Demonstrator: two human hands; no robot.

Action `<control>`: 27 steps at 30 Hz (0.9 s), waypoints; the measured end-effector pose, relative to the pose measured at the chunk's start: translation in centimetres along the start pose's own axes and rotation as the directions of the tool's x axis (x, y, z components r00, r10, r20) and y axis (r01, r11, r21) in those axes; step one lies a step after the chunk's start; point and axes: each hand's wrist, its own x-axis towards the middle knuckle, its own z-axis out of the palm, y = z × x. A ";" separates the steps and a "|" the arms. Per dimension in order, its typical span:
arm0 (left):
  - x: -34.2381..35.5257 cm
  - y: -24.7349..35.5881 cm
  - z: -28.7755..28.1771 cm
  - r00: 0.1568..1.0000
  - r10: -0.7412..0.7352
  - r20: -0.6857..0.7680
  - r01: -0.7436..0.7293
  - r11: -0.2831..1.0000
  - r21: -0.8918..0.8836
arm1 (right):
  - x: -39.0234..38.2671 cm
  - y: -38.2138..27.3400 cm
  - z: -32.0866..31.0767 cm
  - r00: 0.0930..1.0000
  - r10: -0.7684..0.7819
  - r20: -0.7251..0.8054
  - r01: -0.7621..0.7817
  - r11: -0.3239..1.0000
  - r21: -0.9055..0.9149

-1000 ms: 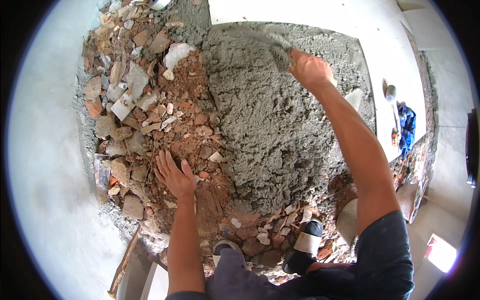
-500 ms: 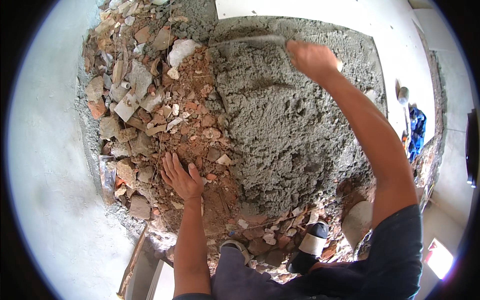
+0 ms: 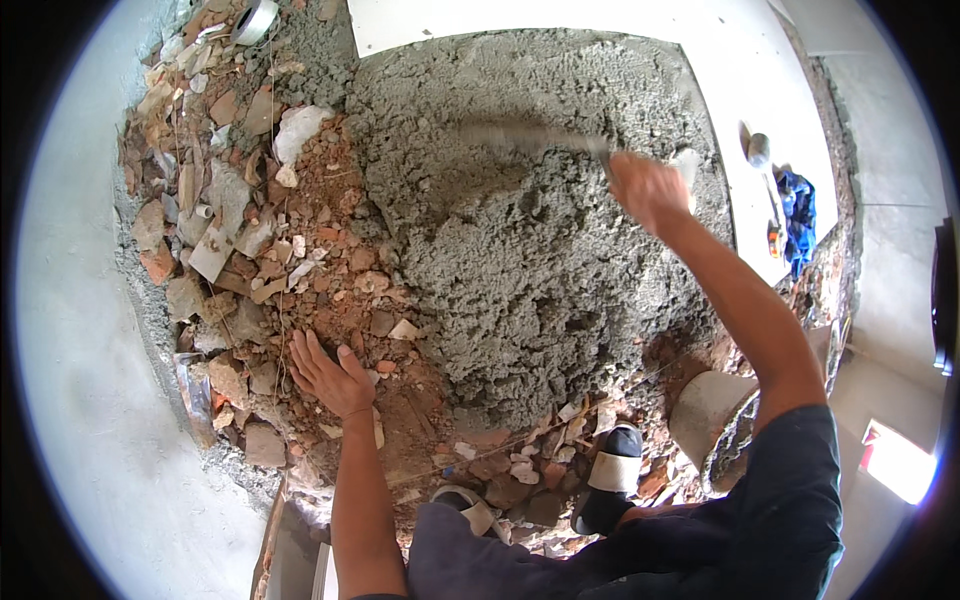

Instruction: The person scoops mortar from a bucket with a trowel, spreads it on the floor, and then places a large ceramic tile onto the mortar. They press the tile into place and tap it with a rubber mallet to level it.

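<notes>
My right hand [image 3: 648, 190] is closed round the handle of a trowel [image 3: 540, 136], whose long blade is smeared by motion. The blade lies across the upper part of a wet grey mortar bed [image 3: 530, 290]. Above it the mortar looks flatter; below, it is rough and lumpy. To the left, my left hand [image 3: 333, 377] rests palm down on broken rubble [image 3: 330, 270], fingers stretched out, holding nothing.
Large white tiles [image 3: 600, 14] border the mortar at the far side and right. On them lie a mallet [image 3: 760, 152] and a blue cloth [image 3: 798, 215]. A mortar-crusted bucket [image 3: 700, 415] stands by my right arm. A string crosses the rubble near my sandalled feet.
My right hand has drawn the trowel nearer across the mortar, leaving a flatter surface behind it. My left hand stays on the rubble. The whole view has shifted, so a tape roll shows at the top left.
</notes>
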 end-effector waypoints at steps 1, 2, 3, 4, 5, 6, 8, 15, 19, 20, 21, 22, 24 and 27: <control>0.0 0.0 0.1 1.000 0.004 0.003 -0.004 1.000 -0.001 | -2.1 0.3 0.7 0.992 0.059 0.108 -0.056 0.998 -0.030; -0.1 -0.2 0.1 1.000 0.008 0.007 -0.008 1.000 0.001 | -5.7 0.3 1.4 0.928 -0.203 -0.311 0.206 0.978 -0.022; -0.1 -0.2 0.2 1.000 0.008 0.005 -0.008 1.000 0.008 | -8.0 0.3 1.4 0.972 -0.165 -0.170 0.160 0.986 -0.041; -0.1 -0.3 0.2 1.000 0.015 0.008 -0.015 1.000 0.005 | -9.9 0.1 1.2 0.928 -0.206 -0.310 0.224 0.974 0.024; -0.1 -0.3 0.1 1.000 0.015 0.009 -0.015 1.000 0.011 | -11.5 -0.8 0.7 0.991 -0.048 -0.124 0.070 0.982 0.177; -0.1 -0.3 0.1 1.000 0.015 0.019 -0.016 1.000 0.024 | -13.3 -1.9 -0.2 0.987 0.109 0.121 -0.139 0.951 0.275; -0.1 -0.2 -0.1 1.000 0.018 0.017 -0.018 1.000 0.014 | -15.5 -5.4 -2.4 0.962 0.050 0.269 -0.141 0.933 0.331; 0.4 0.4 -0.5 0.999 0.005 0.054 -0.007 0.999 0.042 | -9.8 -9.0 -6.1 0.913 -0.156 0.377 0.058 0.964 0.259; 0.4 0.2 -0.7 0.998 0.032 0.052 -0.034 0.998 0.056 | -3.7 -4.2 -5.8 0.967 -0.109 0.231 0.122 0.992 -0.042; 0.4 0.2 -0.7 0.998 0.037 0.043 -0.039 0.997 0.062 | -1.8 -2.9 -6.2 0.989 0.008 0.147 -0.010 1.000 0.014; 0.4 0.2 -0.6 0.998 0.046 0.032 -0.048 0.997 0.053 | -0.4 -1.4 -6.7 0.998 -0.018 0.057 0.028 0.985 -0.170; 0.4 0.1 -0.6 0.999 0.046 0.020 -0.047 0.998 0.049 | 0.9 -0.3 -7.4 0.999 0.031 0.042 -0.029 0.998 -0.063; 0.4 0.2 -0.6 0.999 0.049 0.004 -0.049 0.998 0.038 | 1.6 0.5 -8.0 0.987 0.163 -0.002 -0.162 0.980 0.118; 0.3 0.2 -0.4 0.999 0.044 -0.008 -0.044 0.999 0.025 | -1.9 1.0 -7.4 0.981 0.160 0.106 -0.175 0.972 0.155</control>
